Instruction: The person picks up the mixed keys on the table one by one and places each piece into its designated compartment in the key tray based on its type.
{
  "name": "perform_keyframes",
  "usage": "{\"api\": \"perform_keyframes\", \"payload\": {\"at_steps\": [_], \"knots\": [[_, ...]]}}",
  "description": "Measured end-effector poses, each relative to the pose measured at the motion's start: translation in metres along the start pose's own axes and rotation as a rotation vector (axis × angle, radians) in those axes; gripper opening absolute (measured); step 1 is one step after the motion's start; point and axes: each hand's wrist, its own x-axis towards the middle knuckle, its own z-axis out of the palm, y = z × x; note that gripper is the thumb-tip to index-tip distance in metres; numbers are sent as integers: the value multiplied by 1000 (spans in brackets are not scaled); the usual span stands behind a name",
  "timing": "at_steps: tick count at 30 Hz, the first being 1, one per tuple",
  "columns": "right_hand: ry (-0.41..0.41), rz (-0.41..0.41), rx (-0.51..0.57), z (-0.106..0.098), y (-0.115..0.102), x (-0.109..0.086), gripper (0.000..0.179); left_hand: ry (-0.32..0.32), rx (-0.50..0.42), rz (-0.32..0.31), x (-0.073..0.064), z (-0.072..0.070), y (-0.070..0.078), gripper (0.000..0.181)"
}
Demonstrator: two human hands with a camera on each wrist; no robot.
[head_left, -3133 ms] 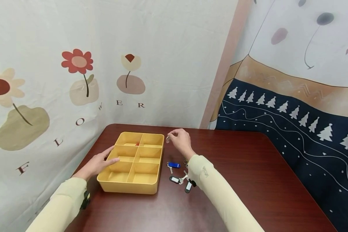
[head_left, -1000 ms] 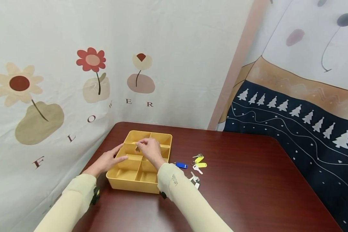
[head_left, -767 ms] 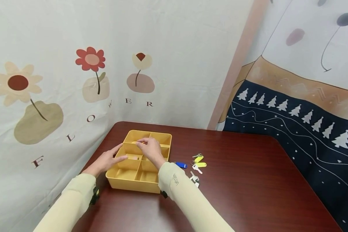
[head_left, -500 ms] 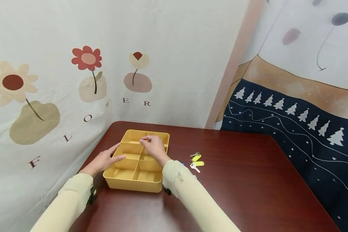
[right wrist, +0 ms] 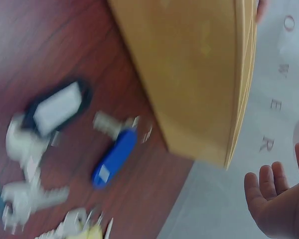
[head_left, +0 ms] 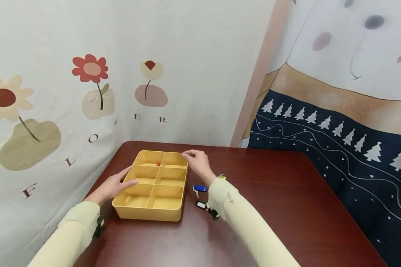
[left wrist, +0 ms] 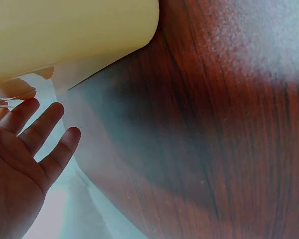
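I see the left hand — palm showing, fingers apart — by the yellow box, pale cloth beyond the reddish table's edge.

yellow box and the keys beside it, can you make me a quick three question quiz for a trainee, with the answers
1. How many compartments does the yellow box have?
2. True or false: the blue key tag lies inside the box.
3. Fill in the blank: in the head view, the hand close to the box's far right corner is the ____ hand.

Key:
1. Six.
2. False; it lies on the table, to the right of the box in the head view.
3. Right; the right hand is there.
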Motion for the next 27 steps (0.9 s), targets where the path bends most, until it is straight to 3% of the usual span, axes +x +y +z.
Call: {"api": "perform_keyframes", "payload": {"at_steps": [10,16,22,27], "knots": [[89,50,-57,-62,54,6,25,-98,-67,-5,-1,-11,-8,90],[117,122,-69,-95,87,2,28,-106,-152,15,-1,-14,-11,86],[116,193,-102,-117,112,-5,30,-103,-209,30,1,-12,-13,80],[90,230,-114,-124,127,-13,29,-112,-268,13,2,-8,-16,78]]}}
